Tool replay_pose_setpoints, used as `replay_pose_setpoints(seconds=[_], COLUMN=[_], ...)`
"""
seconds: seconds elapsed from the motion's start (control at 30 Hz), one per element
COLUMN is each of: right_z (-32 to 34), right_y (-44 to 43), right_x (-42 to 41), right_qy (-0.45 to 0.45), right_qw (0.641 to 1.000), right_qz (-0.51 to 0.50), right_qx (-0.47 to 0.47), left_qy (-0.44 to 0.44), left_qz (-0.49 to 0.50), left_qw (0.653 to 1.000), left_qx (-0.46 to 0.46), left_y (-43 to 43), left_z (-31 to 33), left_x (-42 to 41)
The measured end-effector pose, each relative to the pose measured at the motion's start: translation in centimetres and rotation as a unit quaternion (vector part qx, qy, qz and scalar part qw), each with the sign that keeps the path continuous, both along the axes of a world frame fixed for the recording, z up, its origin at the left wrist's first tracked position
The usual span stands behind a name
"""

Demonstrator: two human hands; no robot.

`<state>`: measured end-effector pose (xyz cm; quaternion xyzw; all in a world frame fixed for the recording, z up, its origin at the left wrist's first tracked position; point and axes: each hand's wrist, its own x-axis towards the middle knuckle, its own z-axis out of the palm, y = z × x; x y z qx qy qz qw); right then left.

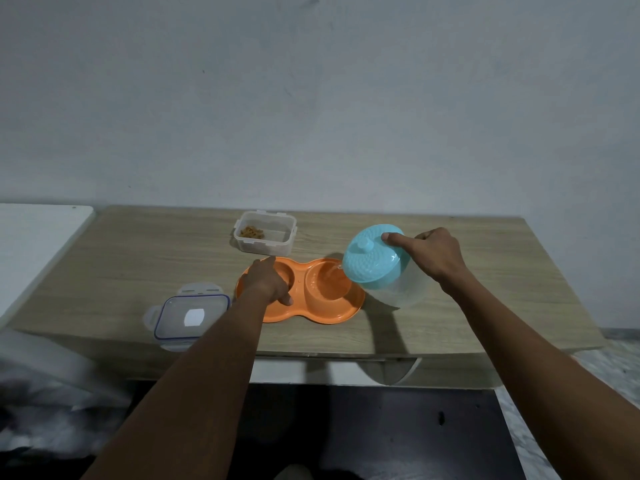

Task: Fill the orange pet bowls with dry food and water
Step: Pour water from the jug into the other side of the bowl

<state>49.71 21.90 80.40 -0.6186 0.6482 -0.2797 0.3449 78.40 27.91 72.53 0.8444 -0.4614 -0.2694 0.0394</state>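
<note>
An orange double pet bowl [332,315] sits on the wooden table [138,265]. My left hand [268,282] lies over its left bowl with straight fingers, steadying it and hiding what is inside. My right hand [431,254] grips a clear jug with a light blue lid [375,259], its forefinger pressed on the lid. The jug is tilted to the left, and a thin stream of water [335,270] runs from it into the right bowl [329,282], which holds some water.
A clear food container [266,237] with a little dry food in it stands behind the bowls. Its blue-rimmed lid [188,315] lies at the front left, near the table's edge. A white surface [38,244] adjoins the table on the left.
</note>
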Motion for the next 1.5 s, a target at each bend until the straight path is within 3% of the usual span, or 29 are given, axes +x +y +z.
replay_pose_setpoints(seconds=[1.5], right_z=[0.73], right_y=[-0.61], right_x=[0.11], right_qy=[-0.044], right_qw=[0.999], right_qz=[0.010], right_qx=[-0.002], left_qy=[0.006], left_qz=[0.000], left_qw=[1.000], left_qx=[-0.009], left_y=[-0.16], left_z=[-0.33], left_x=[0.16])
